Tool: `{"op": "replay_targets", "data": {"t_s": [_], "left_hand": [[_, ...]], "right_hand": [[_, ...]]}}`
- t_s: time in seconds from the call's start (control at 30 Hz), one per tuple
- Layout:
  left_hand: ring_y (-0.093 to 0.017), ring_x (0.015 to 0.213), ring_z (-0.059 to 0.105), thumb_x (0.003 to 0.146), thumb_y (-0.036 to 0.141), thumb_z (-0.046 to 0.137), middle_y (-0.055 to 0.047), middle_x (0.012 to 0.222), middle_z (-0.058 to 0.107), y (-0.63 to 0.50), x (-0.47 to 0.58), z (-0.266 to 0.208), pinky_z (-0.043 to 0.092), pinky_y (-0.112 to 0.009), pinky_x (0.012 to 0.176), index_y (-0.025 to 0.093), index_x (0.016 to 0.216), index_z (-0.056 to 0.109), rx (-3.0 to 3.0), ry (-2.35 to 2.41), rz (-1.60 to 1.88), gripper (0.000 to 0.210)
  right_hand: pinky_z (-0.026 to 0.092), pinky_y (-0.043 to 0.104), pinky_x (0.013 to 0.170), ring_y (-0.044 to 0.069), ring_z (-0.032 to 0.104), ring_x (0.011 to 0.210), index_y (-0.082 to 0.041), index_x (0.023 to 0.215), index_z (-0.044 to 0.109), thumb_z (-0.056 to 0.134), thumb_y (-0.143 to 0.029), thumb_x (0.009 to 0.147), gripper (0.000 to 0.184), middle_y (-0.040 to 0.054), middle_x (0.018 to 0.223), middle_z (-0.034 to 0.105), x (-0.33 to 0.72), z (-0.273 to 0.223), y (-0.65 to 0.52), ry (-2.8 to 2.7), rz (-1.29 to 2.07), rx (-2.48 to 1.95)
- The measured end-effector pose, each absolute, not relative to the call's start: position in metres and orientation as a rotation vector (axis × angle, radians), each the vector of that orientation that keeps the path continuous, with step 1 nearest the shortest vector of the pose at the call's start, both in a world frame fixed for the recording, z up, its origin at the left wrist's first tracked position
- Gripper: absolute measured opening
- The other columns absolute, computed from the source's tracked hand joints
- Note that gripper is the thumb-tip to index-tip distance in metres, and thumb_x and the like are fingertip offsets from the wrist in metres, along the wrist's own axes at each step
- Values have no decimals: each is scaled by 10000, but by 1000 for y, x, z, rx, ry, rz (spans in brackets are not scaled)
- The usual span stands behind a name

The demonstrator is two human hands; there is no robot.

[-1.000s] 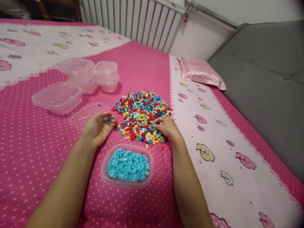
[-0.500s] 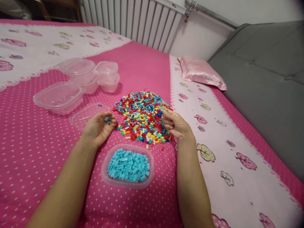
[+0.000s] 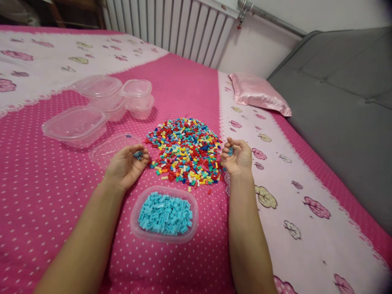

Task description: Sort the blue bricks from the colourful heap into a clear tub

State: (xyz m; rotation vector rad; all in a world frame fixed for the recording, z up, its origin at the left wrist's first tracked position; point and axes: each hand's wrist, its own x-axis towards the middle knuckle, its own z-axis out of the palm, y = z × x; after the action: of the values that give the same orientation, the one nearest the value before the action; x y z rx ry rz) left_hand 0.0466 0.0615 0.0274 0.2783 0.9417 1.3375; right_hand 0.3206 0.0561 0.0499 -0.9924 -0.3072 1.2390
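A heap of small toy building bricks [image 3: 183,149] in mixed colours lies on the pink bedspread. At its left edge my left hand [image 3: 127,165] is turned palm up, its curled fingers holding a few blue bricks [image 3: 139,154]. My right hand [image 3: 237,157] is at the heap's right edge, palm turned up too. Blue bricks [image 3: 230,151] show between its bent fingers and palm. Nearer to me, between my forearms, stands a clear plastic container [image 3: 133,228] with many light-blue bricks [image 3: 165,213] in it.
Several clear plastic containers [image 3: 75,122] stand at the back left, some stacked. A clear lid [image 3: 101,149] lies beside my left hand, with a dark blue brick on it. A pink pillow [image 3: 259,94] rests near the grey headboard [image 3: 337,81]. A white radiator [image 3: 171,28] is behind the bed.
My right hand has moved off the heap to the right and turned palm up, so the blue bricks in it now show. My left hand has hardly moved.
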Motion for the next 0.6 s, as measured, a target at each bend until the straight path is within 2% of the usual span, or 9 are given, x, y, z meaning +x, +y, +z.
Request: {"op": "replay_targets", "data": {"t_s": [0.07, 0.13, 0.17, 0.23, 0.3, 0.37, 0.43, 0.5, 0.6], "left_hand": [[-106, 503, 560, 842, 54, 343, -65, 571, 562, 61, 47, 28, 482, -168, 480, 116, 603, 568, 274, 951, 1335, 334], [-106, 505, 560, 830, 55, 361, -63, 574, 565, 61, 47, 28, 485, -170, 487, 122, 607, 565, 269, 958, 1330, 310], [-107, 506, 560, 825, 56, 374, -62, 576, 566, 61, 47, 28, 487, -171, 489, 125, 609, 564, 268, 959, 1328, 296], [-107, 506, 559, 821, 57, 385, -61, 579, 569, 61, 47, 28, 488, -173, 489, 126, 611, 565, 268, 961, 1327, 285], [-107, 505, 558, 831, 59, 373, -61, 576, 568, 61, 46, 27, 488, -174, 487, 122, 609, 568, 273, 960, 1332, 302], [-106, 504, 559, 840, 58, 354, -62, 574, 566, 62, 46, 27, 489, -172, 486, 119, 604, 571, 281, 957, 1333, 326], [-106, 503, 560, 837, 57, 355, -61, 573, 567, 62, 46, 27, 488, -172, 485, 121, 603, 572, 287, 956, 1328, 325], [-107, 504, 561, 824, 58, 379, -58, 573, 569, 62, 46, 26, 488, -173, 483, 129, 609, 571, 286, 961, 1324, 297], [-108, 506, 563, 795, 68, 447, -48, 573, 570, 62, 46, 26, 487, -175, 482, 137, 621, 568, 282, 965, 1321, 223]], "right_hand": [[168, 121, 302, 17, 245, 347, -154, 738, 572, 572, -168, 696, 44, -109, 477, 343, 320, 46, 57, -372, 1182, -1075], [130, 139, 311, 22, 175, 339, -160, 772, 610, 617, -212, 714, 78, -129, 445, 282, 320, 39, 58, -497, 1108, -1207], [167, 141, 327, 28, 205, 343, -163, 808, 639, 618, -248, 734, 114, -124, 442, 309, 320, 34, 60, -597, 1062, -1295], [345, 160, 427, 57, 407, 419, -167, 888, 691, 568, -296, 792, 202, -71, 511, 497, 319, 23, 64, -866, 921, -1497], [488, 230, 690, 122, 622, 719, -172, 954, 719, 497, -269, 836, 269, 18, 790, 698, 316, 13, 67, -1180, 717, -1707], [452, 290, 922, 174, 623, 1035, -188, 1086, 705, 446, -227, 858, 348, 56, 1093, 707, 311, 8, 69, -1462, 557, -1890], [411, 304, 999, 190, 578, 1161, -217, 1211, 654, 410, -200, 869, 421, 52, 1234, 657, 305, 8, 68, -1685, 528, -1996], [419, 289, 988, 186, 578, 1169, -250, 1239, 639, 395, -176, 865, 452, 27, 1265, 642, 300, 12, 66, -1842, 585, -2018], [451, 256, 913, 173, 622, 1082, -287, 1131, 704, 410, -139, 833, 444, -12, 1206, 676, 300, 21, 60, -1932, 686, -2055]]}}
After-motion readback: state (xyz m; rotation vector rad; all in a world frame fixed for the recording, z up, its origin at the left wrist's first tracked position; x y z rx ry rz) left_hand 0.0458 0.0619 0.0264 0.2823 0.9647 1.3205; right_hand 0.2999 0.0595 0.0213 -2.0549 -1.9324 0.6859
